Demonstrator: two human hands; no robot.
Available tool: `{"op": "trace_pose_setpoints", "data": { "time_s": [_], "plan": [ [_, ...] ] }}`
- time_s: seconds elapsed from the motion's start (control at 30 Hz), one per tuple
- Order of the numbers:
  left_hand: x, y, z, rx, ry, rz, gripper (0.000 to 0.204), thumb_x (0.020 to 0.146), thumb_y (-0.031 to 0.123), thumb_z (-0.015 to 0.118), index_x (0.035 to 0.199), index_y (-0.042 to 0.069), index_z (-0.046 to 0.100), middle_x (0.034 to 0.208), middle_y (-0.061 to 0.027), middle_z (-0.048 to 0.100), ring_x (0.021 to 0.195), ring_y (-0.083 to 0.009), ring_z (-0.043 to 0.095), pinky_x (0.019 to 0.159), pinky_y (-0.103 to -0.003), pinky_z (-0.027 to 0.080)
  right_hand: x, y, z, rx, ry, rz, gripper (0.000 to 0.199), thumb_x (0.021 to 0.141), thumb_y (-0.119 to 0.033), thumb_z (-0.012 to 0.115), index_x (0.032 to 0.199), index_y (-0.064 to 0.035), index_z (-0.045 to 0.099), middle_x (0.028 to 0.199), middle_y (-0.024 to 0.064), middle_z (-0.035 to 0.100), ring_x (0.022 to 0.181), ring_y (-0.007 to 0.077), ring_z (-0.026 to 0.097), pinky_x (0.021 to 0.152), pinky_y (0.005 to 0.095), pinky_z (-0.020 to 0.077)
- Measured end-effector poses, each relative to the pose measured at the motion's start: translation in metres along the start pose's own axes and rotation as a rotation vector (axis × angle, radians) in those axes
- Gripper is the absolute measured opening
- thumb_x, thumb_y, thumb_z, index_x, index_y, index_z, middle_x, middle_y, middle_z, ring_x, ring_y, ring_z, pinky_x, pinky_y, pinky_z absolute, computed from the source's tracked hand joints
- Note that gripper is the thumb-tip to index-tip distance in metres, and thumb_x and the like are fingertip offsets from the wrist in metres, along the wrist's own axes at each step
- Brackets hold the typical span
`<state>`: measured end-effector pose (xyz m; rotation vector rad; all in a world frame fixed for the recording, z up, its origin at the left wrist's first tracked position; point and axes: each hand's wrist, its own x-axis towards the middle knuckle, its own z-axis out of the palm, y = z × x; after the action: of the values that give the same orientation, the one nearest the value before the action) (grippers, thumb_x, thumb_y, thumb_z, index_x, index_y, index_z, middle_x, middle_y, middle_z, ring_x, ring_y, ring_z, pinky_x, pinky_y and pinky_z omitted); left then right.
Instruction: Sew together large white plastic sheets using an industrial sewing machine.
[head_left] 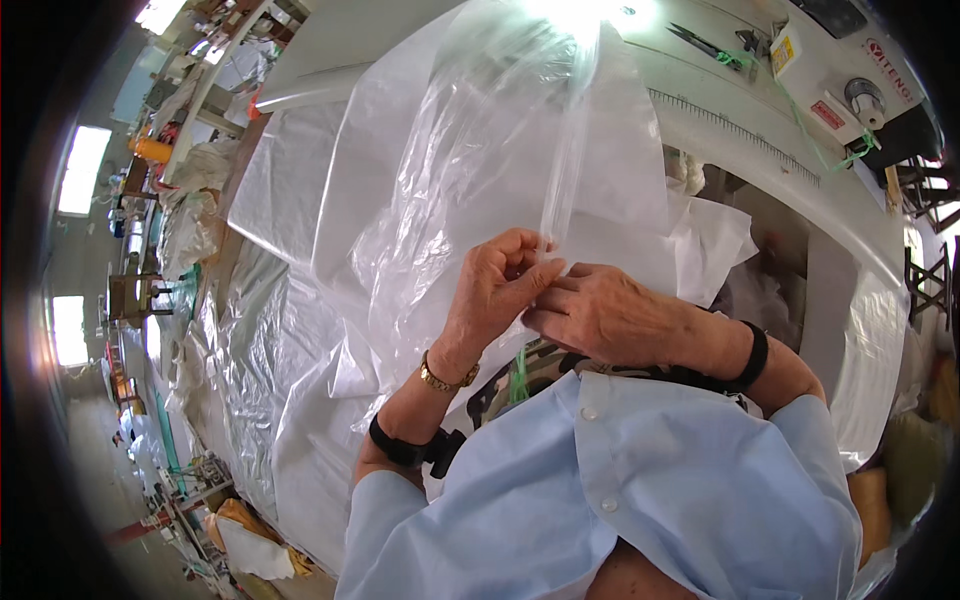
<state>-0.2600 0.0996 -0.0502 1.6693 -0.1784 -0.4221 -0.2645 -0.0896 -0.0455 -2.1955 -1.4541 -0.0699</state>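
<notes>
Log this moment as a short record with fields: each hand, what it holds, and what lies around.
left hand: pinches the edge of the clear bag
right hand: fingertips on the same edge, meeting the left
clear bag: thin plastic, spread away from the person over white sheets
table: pale, curved edge, sewing machine at far right
scissors: on the table, far side

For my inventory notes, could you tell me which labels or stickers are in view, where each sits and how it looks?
Yellow label: left end of the white sewing machine, top right; small rectangle.
Red label: machine's front face; narrow strip.
Red lettering: along the machine's upper body, on white.
</notes>
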Motion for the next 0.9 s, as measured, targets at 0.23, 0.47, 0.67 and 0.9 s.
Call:
{"op": "trace_pose_setpoints", "data": {
  "time_s": [0.23, 0.47, 0.67, 0.9],
  "plan": [
    [-0.007, 0.007, -0.004, -0.194, 0.162, 0.033, 0.015, 0.094, 0.01, 0.063, 0.103, -0.002, 0.062, 0.068, -0.0018, 0.062, 0.06, -0.005, 0.055, 0.054, -0.02, 0.043, -0.048, 0.038, -0.013, 0.229, 0.484, 0.643, 0.029, 0.083, -0.013, 0.069, 0.109, -0.0026, 0.06, 0.103, 0.0112, 0.065, 0.094, 0.031, 0.063, 0.085, 0.0376, 0.0501],
    [-0.01, 0.015, -0.005, 0.092, 0.205, 0.225, 0.01, 0.095, 0.009, 0.061, 0.095, -0.001, 0.064, 0.063, -0.0009, 0.058, 0.053, -0.0037, 0.049, 0.049, -0.02, 0.037, -0.073, 0.111, 0.055, 0.27, 0.967, 1.006, 0.045, 0.084, -0.031, 0.073, 0.109, 0.0029, 0.058, 0.105, 0.0182, 0.064, 0.098, 0.0269, 0.062, 0.086, 0.0374, 0.0468],
    [-0.009, 0.038, 0.008, 0.165, 0.194, 0.289, 0.01, 0.092, 0.005, 0.064, 0.084, -0.001, 0.061, 0.062, 0.0051, 0.05, 0.057, -0.0003, 0.042, 0.051, -0.018, 0.033, -0.075, 0.116, 0.032, 0.212, 0.369, 0.965, 0.035, 0.086, -0.032, 0.07, 0.081, 0.0019, 0.066, 0.063, 0.0135, 0.061, 0.061, 0.0184, 0.058, 0.062, 0.0365, 0.0472],
    [-0.018, 0.041, 0.031, 0.147, 0.103, 0.253, 0.011, 0.091, 0.004, 0.063, 0.083, -0.002, 0.059, 0.064, 0.0073, 0.05, 0.059, 0.0008, 0.038, 0.051, -0.018, 0.032, -0.045, -0.008, -0.007, 1.01, 0.373, 0.636, 0.027, 0.092, -0.021, 0.065, 0.078, 0.0008, 0.059, 0.064, 0.0101, 0.053, 0.059, 0.0174, 0.051, 0.063, 0.0322, 0.044]
  ]
}}
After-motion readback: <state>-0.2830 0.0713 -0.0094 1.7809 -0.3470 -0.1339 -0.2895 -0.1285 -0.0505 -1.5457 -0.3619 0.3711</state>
